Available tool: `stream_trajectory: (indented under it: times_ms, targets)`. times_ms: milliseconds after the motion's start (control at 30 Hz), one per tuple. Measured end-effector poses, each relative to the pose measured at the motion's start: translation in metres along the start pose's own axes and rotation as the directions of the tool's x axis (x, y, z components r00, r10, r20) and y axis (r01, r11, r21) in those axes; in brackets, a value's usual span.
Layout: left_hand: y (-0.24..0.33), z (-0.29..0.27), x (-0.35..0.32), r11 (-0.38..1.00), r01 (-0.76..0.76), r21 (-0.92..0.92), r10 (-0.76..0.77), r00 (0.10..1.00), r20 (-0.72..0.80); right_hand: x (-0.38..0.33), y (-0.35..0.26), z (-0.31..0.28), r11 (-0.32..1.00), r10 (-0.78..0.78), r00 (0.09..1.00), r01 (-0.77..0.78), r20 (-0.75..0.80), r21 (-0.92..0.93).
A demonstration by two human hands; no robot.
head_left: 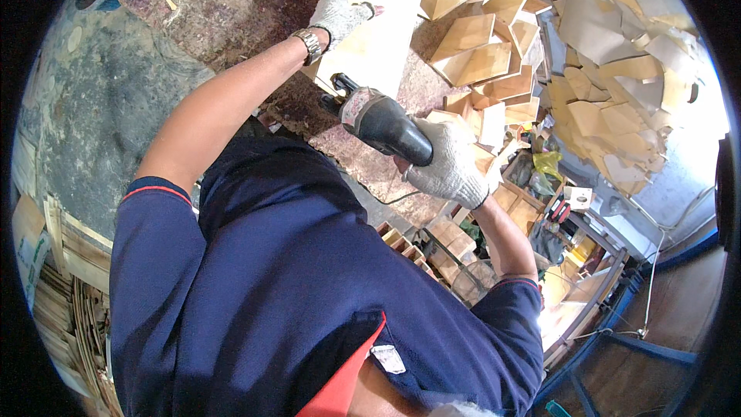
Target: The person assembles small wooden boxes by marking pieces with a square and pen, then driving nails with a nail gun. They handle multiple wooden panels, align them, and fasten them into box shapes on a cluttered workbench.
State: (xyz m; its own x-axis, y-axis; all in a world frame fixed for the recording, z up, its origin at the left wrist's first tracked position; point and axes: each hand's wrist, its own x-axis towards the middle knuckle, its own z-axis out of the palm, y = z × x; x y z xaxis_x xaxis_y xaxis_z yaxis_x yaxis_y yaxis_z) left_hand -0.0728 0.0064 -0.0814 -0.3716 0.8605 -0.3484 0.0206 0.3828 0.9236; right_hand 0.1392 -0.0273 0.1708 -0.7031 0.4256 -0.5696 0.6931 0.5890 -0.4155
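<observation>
My left hand (338,15), in a grey knit glove with a metal watch at the wrist, presses on the edge of a pale plywood panel (382,27) standing on the workbench. My right hand (449,166), gloved too, grips the handle of a black power tool (382,120). The tool's nose points at the lower end of the panel and looks to be touching it. My navy shirt with red trim fills the lower middle of the view.
The worn reddish-brown workbench (231,8) runs across the top. Several open plywood boxes (478,42) are stacked right of the panel, with a heap of flat plywood offcuts (617,69) beyond. Thin wood strips (65,262) lie lower left; a blue metal frame (617,340) stands lower right.
</observation>
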Motion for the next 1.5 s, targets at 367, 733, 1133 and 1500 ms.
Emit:
stream_trajectory:
  times_ms: [367,733,1133,1500]
  targets:
    - [-0.002,0.004,-0.003,0.998,0.052,0.047,-0.049,0.997,-0.064,0.005,-0.006,0.0,0.999,0.035,0.999,-0.035,0.006,-0.028]
    - [-0.018,0.013,0.008,0.999,0.033,-0.018,-0.034,0.998,-0.055,0.01,-0.014,-0.003,0.998,0.049,0.999,-0.048,0.01,-0.049]
    - [-0.013,0.012,0.005,1.0,-0.002,-0.025,0.0,0.997,-0.082,0.016,-0.018,-0.004,0.997,0.075,0.997,-0.075,0.032,-0.008]
    - [0.003,0.005,-0.006,0.994,0.032,0.107,-0.016,0.99,-0.142,0.02,-0.022,-0.006,0.994,0.11,0.992,-0.109,0.066,-0.021]
